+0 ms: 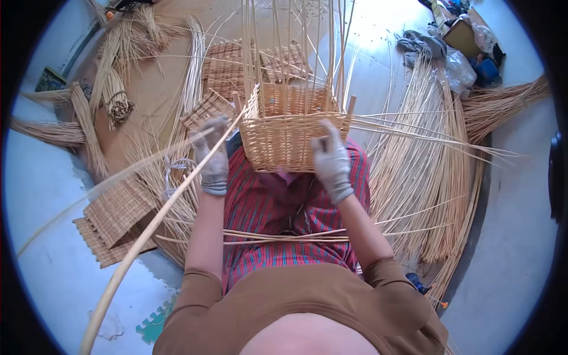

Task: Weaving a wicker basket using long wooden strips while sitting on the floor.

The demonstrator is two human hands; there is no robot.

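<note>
1. Grip, left hand: gloved, raised left of the basket, fingers part curled and blurred. Thin strand runs from near the fingertips toward the left rim of view; cannot tell whether the fingers are closed on it.
2. Grip, right hand: gloved, before the basket's front wall near its right corner. Thumb and index finger stand slightly apart, a narrow gap; cannot tell whether they pinch or touch the weave.
3. Basket position: above the knees, over striped cloth. Stakes rise from it; loose strands stick out rightward.
4. Writing: clutter at upper right is too small to read.
5. In the way: thick rod slants up from lower left, crossing in front of the left hand and ending visually at the basket's left side. Right hand hides some front weave.
6. Around: lap canes lying crosswise; woven panels at left, others beyond the basket; long cane bundle at right; clear bag and grey cloth at upper right.
</note>
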